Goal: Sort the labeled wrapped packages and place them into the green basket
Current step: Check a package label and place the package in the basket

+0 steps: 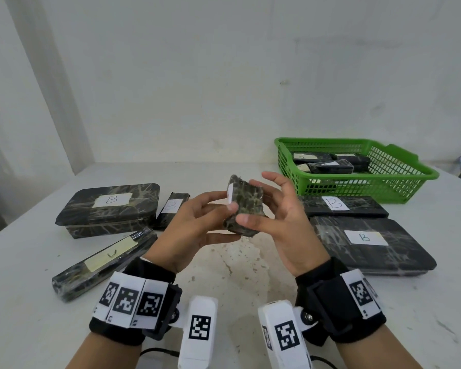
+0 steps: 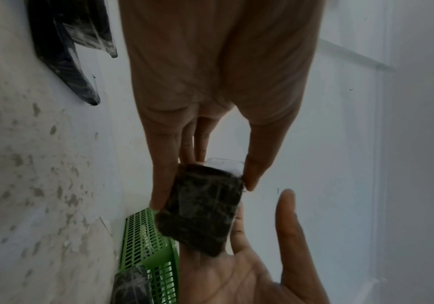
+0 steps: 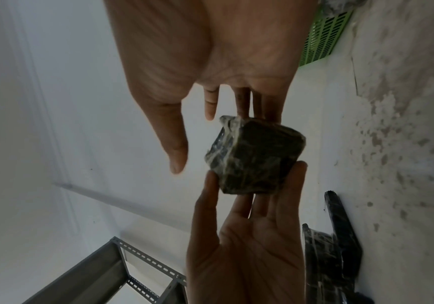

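Note:
Over the middle of the table I hold a small dark marbled wrapped package [image 1: 246, 209]. My left hand [image 1: 230, 221] pinches it between thumb and fingers; the left wrist view shows the same package [image 2: 202, 211] in that pinch. My right hand [image 1: 256, 197] has its fingers against the package's far side, and in the right wrist view its thumb [image 3: 175, 152] stands apart from the package [image 3: 254, 156]. A white label on the package's left edge faces away; its letter is unreadable. The green basket [image 1: 330, 187] at the back right holds several dark packages [image 1: 330, 162].
On the left lie a large box marked B [image 1: 109, 209], a small packet marked B [image 1: 172, 209] and a long packet with a yellowish label [image 1: 104, 262]. On the right lie two flat packages marked B [image 1: 341, 206] [image 1: 367, 243]. A white wall stands behind the table.

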A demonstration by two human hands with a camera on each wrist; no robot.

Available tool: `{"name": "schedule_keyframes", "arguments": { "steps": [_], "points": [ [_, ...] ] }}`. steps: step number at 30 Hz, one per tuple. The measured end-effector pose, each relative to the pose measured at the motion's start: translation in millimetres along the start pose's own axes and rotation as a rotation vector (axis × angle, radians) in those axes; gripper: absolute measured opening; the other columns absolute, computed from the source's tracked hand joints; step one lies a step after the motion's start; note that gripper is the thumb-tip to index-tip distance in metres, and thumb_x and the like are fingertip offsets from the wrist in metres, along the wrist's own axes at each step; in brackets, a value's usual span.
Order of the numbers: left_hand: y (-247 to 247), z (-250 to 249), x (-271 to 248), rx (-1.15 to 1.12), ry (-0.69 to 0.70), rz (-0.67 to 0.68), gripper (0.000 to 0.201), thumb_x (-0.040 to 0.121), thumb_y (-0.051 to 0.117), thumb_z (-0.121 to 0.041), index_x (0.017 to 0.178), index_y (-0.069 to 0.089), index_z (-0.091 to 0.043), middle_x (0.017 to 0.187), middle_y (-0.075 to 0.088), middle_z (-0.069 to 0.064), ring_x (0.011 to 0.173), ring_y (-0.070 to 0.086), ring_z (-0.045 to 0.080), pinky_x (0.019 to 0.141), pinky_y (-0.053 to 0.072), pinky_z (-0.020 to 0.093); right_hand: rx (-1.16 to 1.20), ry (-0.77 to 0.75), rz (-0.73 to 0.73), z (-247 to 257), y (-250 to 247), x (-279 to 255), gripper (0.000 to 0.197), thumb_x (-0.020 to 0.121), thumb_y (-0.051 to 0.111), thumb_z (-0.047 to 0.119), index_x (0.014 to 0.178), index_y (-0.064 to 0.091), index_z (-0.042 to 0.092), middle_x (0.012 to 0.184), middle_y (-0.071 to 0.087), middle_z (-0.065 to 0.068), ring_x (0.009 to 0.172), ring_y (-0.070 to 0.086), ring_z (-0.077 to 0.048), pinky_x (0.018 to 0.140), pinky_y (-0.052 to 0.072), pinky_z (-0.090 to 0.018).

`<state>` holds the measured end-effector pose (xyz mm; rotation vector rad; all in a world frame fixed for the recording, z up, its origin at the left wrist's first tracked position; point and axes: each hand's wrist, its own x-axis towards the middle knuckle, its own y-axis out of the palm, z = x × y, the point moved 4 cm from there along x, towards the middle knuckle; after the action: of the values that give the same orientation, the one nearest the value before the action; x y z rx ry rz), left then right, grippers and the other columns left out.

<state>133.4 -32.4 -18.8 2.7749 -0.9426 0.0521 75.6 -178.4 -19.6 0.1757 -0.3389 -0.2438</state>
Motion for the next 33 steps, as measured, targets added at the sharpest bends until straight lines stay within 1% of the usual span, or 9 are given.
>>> {"name": "schedule_keyframes", "arguments": {
  "steps": [3, 8, 11, 16, 19, 24, 29, 31, 33],
  "points": [
    [-5, 3, 2, -0.003, 0.031, -0.023, 0.050, 0.075, 0.075, -0.014, 0.123, 0.061, -0.008, 0.115, 0.070, 0.020, 0.102, 0.070, 0.035, 0.081, 0.061, 0.040, 0.046, 0.065, -0.011, -1, -1, 1, 0.068, 0.071, 0.084, 0.026, 0.130, 0.049, 0.031, 0.129, 0.059, -0.003, 0.123, 0.057, -0.017, 0.099, 0.050, -0.038],
    [-7, 3, 4, 0.016, 0.083, -0.012, 0.051, 0.071, 0.067, -0.006, 0.122, 0.063, -0.012, 0.114, 0.068, 0.014, 0.098, 0.071, 0.025, 0.080, 0.059, 0.032, -0.043, 0.135, -0.069, -8, -7, 6, 0.040, 0.094, 0.060, 0.029, 0.132, 0.056, 0.017, 0.113, 0.071, -0.003, 0.107, 0.067, -0.015, 0.085, 0.056, -0.033],
    [-10, 2, 5, 0.024, 0.093, -0.010, 0.054, 0.068, 0.067, -0.006, 0.121, 0.064, -0.019, 0.121, 0.064, 0.013, 0.105, 0.069, 0.025, 0.088, 0.059, 0.038, -0.050, 0.114, -0.047, -7, -6, 6, 0.036, 0.093, 0.061, 0.021, 0.129, 0.060, 0.016, 0.105, 0.074, 0.004, 0.100, 0.068, -0.010, 0.082, 0.054, -0.031],
    [-5, 1, 3, -0.002, 0.021, 0.062, 0.052, 0.080, 0.067, -0.041, 0.129, 0.061, -0.027, 0.125, 0.066, 0.011, 0.110, 0.067, 0.034, 0.090, 0.057, 0.051, -0.001, 0.044, 0.007, -2, -6, 6, 0.049, 0.076, 0.069, 0.021, 0.124, 0.064, 0.017, 0.120, 0.070, -0.001, 0.119, 0.061, -0.020, 0.095, 0.052, -0.034],
    [-6, 1, 3, -0.032, 0.057, 0.002, 0.046, 0.084, 0.061, -0.035, 0.126, 0.062, -0.017, 0.120, 0.069, 0.013, 0.109, 0.067, 0.036, 0.087, 0.058, 0.050, -0.048, 0.062, 0.056, -3, -4, 5, 0.049, 0.080, 0.074, 0.025, 0.128, 0.061, 0.019, 0.128, 0.065, -0.003, 0.122, 0.058, -0.019, 0.100, 0.048, -0.037],
    [-4, 1, 2, 0.013, 0.105, 0.016, 0.044, 0.080, 0.071, -0.026, 0.121, 0.065, -0.010, 0.120, 0.067, 0.017, 0.110, 0.067, 0.033, 0.088, 0.058, 0.047, 0.007, 0.191, 0.067, -3, -1, 2, 0.053, 0.081, 0.055, 0.062, 0.123, 0.064, 0.030, 0.122, 0.067, -0.004, 0.115, 0.061, -0.022, 0.101, 0.050, -0.043],
    [1, 2, 1, 0.054, 0.130, 0.069, 0.054, 0.073, 0.073, -0.034, 0.120, 0.066, -0.009, 0.121, 0.066, 0.013, 0.105, 0.068, 0.025, 0.090, 0.057, 0.046, 0.042, 0.161, 0.013, 0, -3, 2, 0.042, 0.081, 0.062, 0.038, 0.108, 0.071, 0.008, 0.099, 0.073, -0.010, 0.091, 0.070, -0.020, 0.087, 0.059, -0.043],
    [1, 3, 1, 0.041, 0.115, 0.069, 0.048, 0.081, 0.069, -0.035, 0.120, 0.064, -0.007, 0.116, 0.067, 0.014, 0.105, 0.066, 0.024, 0.091, 0.056, 0.046, 0.059, 0.173, 0.023, 1, -4, 2, 0.038, 0.081, 0.063, 0.034, 0.107, 0.072, 0.007, 0.099, 0.074, -0.011, 0.091, 0.070, -0.019, 0.083, 0.060, -0.039],
    [1, 2, 1, 0.048, 0.118, 0.045, 0.038, 0.085, 0.062, -0.031, 0.113, 0.066, -0.006, 0.106, 0.068, 0.011, 0.101, 0.065, 0.024, 0.090, 0.057, 0.045, 0.033, 0.186, 0.038, 0, -3, 2, 0.040, 0.080, 0.063, 0.037, 0.108, 0.072, 0.010, 0.106, 0.072, -0.015, 0.098, 0.068, -0.022, 0.089, 0.058, -0.044]
  ]
}}
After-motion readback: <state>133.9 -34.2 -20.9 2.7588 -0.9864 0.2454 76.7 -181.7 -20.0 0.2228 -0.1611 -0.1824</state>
